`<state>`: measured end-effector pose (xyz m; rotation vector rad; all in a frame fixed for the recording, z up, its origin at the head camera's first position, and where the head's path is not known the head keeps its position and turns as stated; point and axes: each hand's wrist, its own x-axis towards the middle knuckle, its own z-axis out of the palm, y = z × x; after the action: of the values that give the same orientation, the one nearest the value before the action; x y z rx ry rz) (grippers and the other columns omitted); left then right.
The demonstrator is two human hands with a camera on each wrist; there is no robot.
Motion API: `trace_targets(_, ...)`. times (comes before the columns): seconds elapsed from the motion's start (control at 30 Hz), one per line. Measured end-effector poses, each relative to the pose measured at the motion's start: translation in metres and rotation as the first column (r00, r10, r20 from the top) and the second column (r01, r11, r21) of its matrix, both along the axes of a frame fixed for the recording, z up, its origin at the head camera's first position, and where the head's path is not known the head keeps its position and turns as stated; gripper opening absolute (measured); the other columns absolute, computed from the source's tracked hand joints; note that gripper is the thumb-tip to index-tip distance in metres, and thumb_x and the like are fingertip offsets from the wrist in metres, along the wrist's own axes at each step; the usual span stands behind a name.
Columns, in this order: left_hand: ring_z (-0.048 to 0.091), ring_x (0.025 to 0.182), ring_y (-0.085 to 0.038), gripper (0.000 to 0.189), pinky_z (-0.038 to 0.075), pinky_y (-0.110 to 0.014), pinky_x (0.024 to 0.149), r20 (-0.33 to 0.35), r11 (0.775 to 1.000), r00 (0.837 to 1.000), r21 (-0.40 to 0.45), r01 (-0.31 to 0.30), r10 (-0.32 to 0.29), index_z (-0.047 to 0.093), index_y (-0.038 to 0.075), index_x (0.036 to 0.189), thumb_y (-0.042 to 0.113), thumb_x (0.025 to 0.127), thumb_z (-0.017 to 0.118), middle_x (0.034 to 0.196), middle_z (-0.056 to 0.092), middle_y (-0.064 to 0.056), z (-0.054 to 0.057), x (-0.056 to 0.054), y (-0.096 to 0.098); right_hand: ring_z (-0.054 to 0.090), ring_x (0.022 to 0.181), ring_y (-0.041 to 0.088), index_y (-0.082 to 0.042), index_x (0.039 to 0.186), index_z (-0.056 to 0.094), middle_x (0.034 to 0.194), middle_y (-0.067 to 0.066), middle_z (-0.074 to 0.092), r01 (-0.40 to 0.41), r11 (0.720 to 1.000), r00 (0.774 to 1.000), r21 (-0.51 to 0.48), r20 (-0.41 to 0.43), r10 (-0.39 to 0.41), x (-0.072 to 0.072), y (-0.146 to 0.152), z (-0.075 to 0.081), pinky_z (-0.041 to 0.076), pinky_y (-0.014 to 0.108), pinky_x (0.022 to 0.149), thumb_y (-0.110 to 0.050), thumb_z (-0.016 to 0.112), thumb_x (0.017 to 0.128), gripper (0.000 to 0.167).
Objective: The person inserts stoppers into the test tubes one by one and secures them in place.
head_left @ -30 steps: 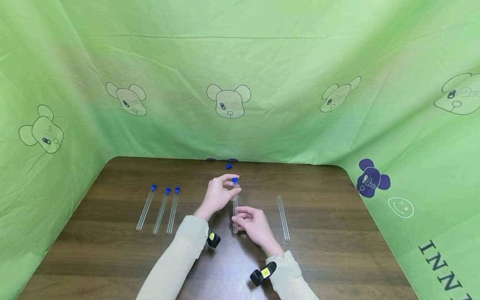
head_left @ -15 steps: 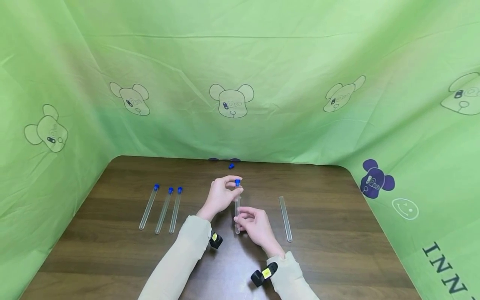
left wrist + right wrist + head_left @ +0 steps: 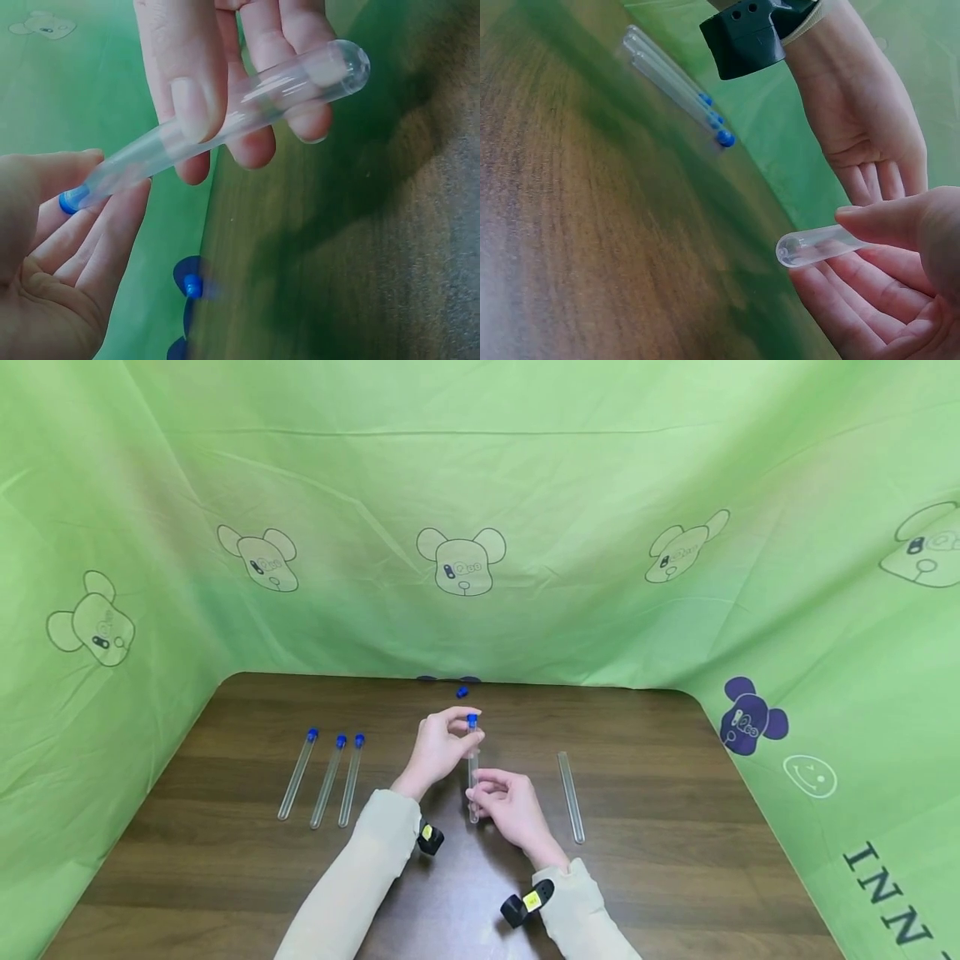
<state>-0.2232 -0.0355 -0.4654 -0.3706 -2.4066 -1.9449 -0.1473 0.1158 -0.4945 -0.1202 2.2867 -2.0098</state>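
Observation:
Both hands hold one clear test tube [image 3: 262, 97] above the middle of the table, its blue cap [image 3: 472, 719] in the mouth at the far end. My left hand [image 3: 437, 745] pinches the tube just below the cap between thumb and fingers. Lower down, my right hand [image 3: 513, 810] grips the tube's body, the thumb on one side and the fingers behind. The tube's rounded bottom [image 3: 789, 251] sticks out past the right fingers. In the right wrist view the capped end is hidden behind the hands.
Three capped test tubes [image 3: 327, 783] lie side by side on the left of the brown table [image 3: 660, 877]. An uncapped tube [image 3: 571, 798] lies to the right. One loose blue cap [image 3: 462, 692] is near the back edge. Green cloth [image 3: 465, 635] surrounds the table.
Both hands keep the same hold on the tube, which stays nearly in place, rising very slightly in view. The scene has shifted a little as the head moved.

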Motion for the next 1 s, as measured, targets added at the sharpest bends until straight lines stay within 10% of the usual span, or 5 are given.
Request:
trace_targets(0.4, 0.073, 0.065, -0.019, 0.038, 0.060, -0.032, 0.061, -0.013, 1.000, 1.000, -0.016, 0.003, -0.003, 0.068, 0.007, 0.126, 0.003, 0.090, 0.077, 0.098, 0.075, -0.011, 0.004, -0.001, -0.003, 0.072, 0.078, 0.040, 0.018, 0.118, 0.064, 0.090, 0.025, 0.072, -0.017, 0.999, 1.000, 0.029, 0.002, 0.017, 0.012, -0.004, 0.040, 0.061, 0.041, 0.068, 0.009, 0.068, 0.090, 0.030)
trace_targets(1.0, 0.073, 0.066, -0.022, 0.044, 0.060, -0.037, 0.062, 0.047, 0.999, 0.998, 0.019, -0.029, 0.028, 0.061, 0.005, 0.127, 0.001, 0.088, 0.079, 0.111, 0.072, -0.022, 0.005, 0.000, -0.013, 0.073, 0.074, 0.029, 0.010, 0.119, 0.068, 0.089, 0.016, 0.073, 0.005, 1.000, 1.000, 0.019, 0.009, -0.005, -0.007, -0.006, 0.004, 0.061, 0.037, 0.066, -0.001, 0.075, 0.090, 0.032)
